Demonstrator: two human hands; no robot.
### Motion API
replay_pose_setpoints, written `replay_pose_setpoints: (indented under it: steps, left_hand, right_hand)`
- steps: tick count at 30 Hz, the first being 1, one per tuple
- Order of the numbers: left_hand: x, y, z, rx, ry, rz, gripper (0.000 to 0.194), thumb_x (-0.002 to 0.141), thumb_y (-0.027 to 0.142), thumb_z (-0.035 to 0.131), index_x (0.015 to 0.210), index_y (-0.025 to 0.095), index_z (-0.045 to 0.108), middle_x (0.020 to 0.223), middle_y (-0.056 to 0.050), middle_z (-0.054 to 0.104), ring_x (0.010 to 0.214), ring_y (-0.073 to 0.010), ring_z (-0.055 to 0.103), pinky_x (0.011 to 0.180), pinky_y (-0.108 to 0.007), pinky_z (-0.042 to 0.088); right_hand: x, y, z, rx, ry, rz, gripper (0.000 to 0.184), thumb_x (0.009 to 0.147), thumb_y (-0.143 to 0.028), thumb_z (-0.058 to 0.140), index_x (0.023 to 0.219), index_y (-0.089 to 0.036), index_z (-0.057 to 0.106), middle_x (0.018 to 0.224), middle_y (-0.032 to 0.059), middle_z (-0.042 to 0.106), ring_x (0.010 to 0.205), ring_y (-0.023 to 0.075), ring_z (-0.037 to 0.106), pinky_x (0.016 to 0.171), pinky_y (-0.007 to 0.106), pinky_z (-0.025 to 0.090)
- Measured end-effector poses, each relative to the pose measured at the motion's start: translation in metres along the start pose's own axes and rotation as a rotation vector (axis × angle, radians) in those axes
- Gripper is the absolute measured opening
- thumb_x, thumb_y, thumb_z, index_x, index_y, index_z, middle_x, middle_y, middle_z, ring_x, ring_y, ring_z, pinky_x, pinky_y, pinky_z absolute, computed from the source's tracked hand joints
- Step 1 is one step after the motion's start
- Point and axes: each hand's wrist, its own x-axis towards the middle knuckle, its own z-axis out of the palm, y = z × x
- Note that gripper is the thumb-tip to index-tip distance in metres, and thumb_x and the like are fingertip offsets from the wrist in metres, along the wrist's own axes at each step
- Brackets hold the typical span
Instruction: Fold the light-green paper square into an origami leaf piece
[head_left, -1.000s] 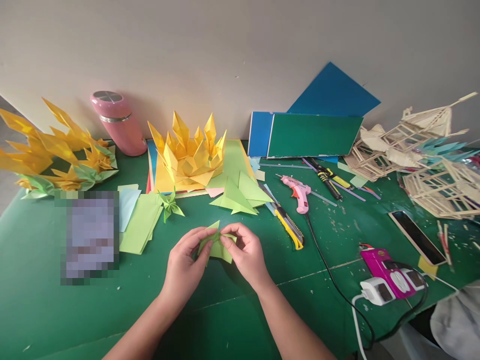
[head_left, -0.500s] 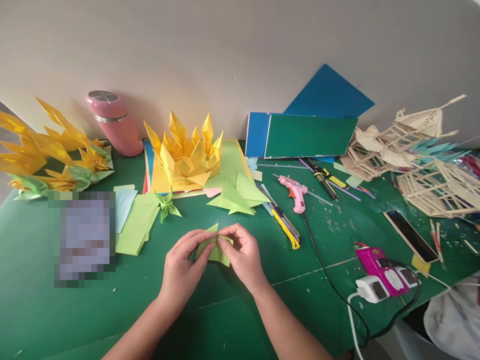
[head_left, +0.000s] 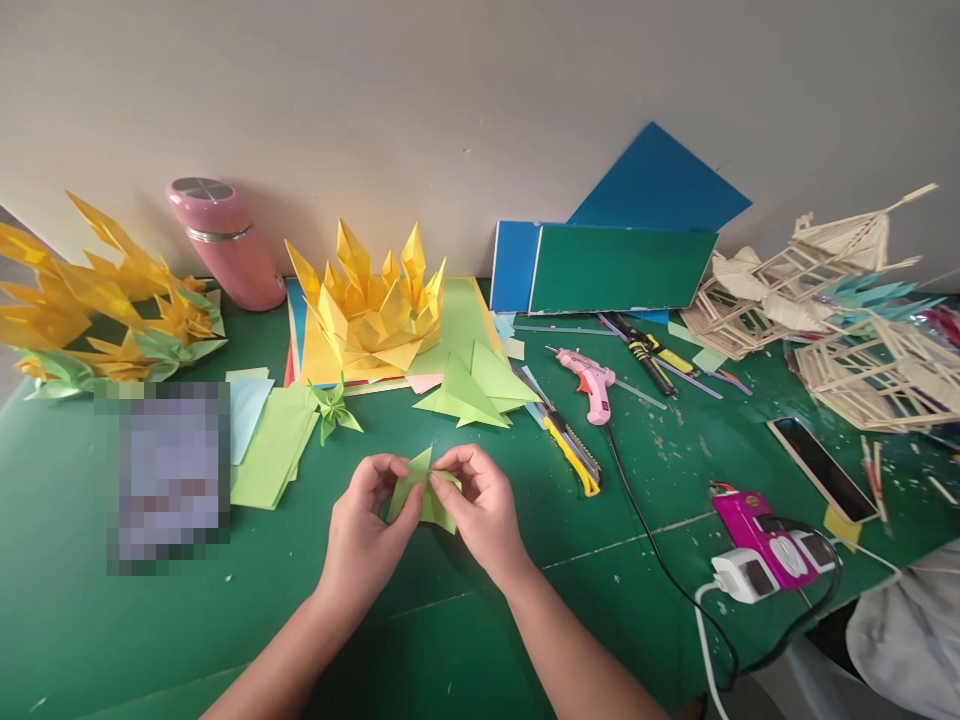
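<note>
My left grip (head_left: 369, 515) and right grip (head_left: 486, 510) are both narrow, pinching a folded green paper piece (head_left: 433, 511) between thumbs and fingers, the left at its nine o'clock side and the right near its two o'clock. What has just changed is my left forefinger: half a second ago it lay across the upper edge, nearly meeting the right fingertips, and now it is bent back toward ten o'clock, so more of the upper left face and the point at twelve shows. My right pinch looks much the same, so I judge that the right steadies the paper while the left shifts its hold, and that the folding is still in hand. Whether the piece touches the green tabletop (head_left: 187, 640) beneath, I cannot tell. Just beyond, toward one o'clock, lie more folded green pieces (head_left: 465, 392); a green paper flower (head_left: 337, 411) sits between ten and eleven, and flat green sheets (head_left: 271, 460) between nine and ten. The yellow utility knife (head_left: 571, 455) lies between two and three, with the pink glue gun (head_left: 591, 383) farther out at two. Beyond all these, between eleven and twelve, stands a yellow paper lotus (head_left: 382, 325).
</note>
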Motion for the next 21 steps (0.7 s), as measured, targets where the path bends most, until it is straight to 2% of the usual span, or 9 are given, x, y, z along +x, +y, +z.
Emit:
replay_pose_setpoints:
  steps: [6, 9, 16, 21]
  left_hand:
    - [-0.0036, 0.0005, 0.0024, 0.039, 0.047, -0.002, 0.030, 0.069, 0.030, 0.065, 0.088, 0.024, 0.043, 0.087, -0.003, 0.066, 0.081, -0.0182, 0.069, 0.072, -0.032, 0.058]
    - [-0.0047, 0.0020, 0.0034, 0.016, 0.061, -0.007, 0.033, 0.068, 0.030, 0.065, 0.089, 0.024, 0.040, 0.088, -0.004, 0.066, 0.082, -0.0189, 0.069, 0.074, -0.034, 0.058]
    - [-0.0044, 0.0033, 0.0029, -0.005, 0.023, -0.005, 0.033, 0.069, 0.028, 0.064, 0.091, 0.024, 0.039, 0.083, -0.001, 0.064, 0.079, -0.0171, 0.068, 0.071, -0.032, 0.057]
    - [-0.0043, 0.0033, 0.0028, 0.030, -0.001, 0.013, 0.032, 0.069, 0.027, 0.062, 0.092, 0.024, 0.040, 0.081, 0.000, 0.063, 0.076, -0.0162, 0.068, 0.068, -0.030, 0.057]
  right_hand:
    - [-0.0024, -0.0011, 0.0034, -0.022, 0.001, -0.037, 0.010, 0.077, -0.024, 0.059, 0.084, -0.021, 0.053, 0.078, 0.0012, 0.060, 0.072, 0.0148, 0.059, 0.069, 0.028, 0.050]
    - [-0.0050, 0.0002, 0.0049, -0.047, -0.002, -0.089, 0.017, 0.077, -0.020, 0.057, 0.092, -0.022, 0.052, 0.081, 0.0016, 0.061, 0.075, 0.0155, 0.061, 0.073, 0.029, 0.051]
    - [-0.0061, 0.0009, 0.0049, -0.107, 0.008, -0.169, 0.033, 0.072, -0.012, 0.053, 0.102, -0.023, 0.048, 0.084, 0.0017, 0.060, 0.077, 0.0159, 0.060, 0.072, 0.030, 0.051]
    - [-0.0053, 0.0015, 0.0045, -0.112, 0.027, -0.174, 0.033, 0.072, -0.010, 0.050, 0.102, -0.023, 0.045, 0.079, -0.0004, 0.058, 0.072, 0.0146, 0.057, 0.070, 0.030, 0.049]
